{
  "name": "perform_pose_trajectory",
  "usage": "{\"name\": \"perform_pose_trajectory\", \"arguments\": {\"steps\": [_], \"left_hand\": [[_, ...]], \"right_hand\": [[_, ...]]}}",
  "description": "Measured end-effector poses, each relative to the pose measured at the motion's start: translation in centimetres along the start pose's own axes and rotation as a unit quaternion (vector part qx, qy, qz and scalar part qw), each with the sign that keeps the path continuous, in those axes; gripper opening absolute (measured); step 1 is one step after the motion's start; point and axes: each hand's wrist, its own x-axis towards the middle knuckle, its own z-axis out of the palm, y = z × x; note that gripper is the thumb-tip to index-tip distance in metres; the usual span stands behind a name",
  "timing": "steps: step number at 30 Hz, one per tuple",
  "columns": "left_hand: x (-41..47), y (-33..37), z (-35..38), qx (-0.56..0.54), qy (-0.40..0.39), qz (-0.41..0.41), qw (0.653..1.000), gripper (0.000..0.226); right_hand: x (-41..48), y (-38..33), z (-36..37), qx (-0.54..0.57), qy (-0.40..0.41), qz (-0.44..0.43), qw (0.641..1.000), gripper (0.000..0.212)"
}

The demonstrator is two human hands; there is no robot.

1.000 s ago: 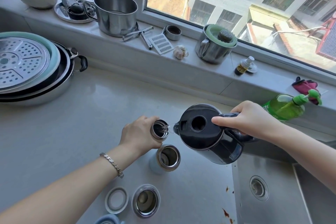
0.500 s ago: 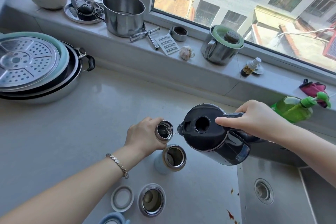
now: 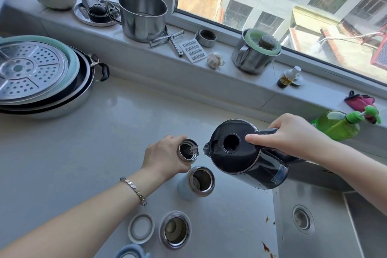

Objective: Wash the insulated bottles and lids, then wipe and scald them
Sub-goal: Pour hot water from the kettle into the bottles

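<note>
- The right hand [image 3: 293, 134] grips the kettle [image 3: 240, 153] by its handle, index finger laid on the lid, likely to keep it shut while tipped; the spout sits just beside the mouth of a bottle [image 3: 187, 150], and a thin stream of water runs in.
- The left hand [image 3: 165, 156] is closed around that bottle, steadying it on the bench [image 3: 83, 153], probably against tipping.
- Two more open bottles, one [image 3: 198, 182] just in front and another [image 3: 174, 229] nearer, stand upright, seemingly awaiting their scald.
- A lid [image 3: 141, 228] lies beside the nearer bottle, within reach.
- The sink [image 3: 303, 220] is near, handy for dumping water.
</note>
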Motion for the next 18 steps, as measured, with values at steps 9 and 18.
{"name": "perform_pose_trajectory", "arguments": {"steps": [9,18], "left_hand": [[-0.09,-0.22,-0.15,-0.013,-0.002,-0.012,1.0,0.058],[-0.07,-0.2,-0.29,-0.017,-0.003,-0.016,1.0,0.057]], "right_hand": [[0.2,-0.29,-0.18,-0.009,0.008,0.001,1.0,0.066],[0.43,-0.53,-0.22,-0.011,0.011,-0.002,1.0,0.065]]}}
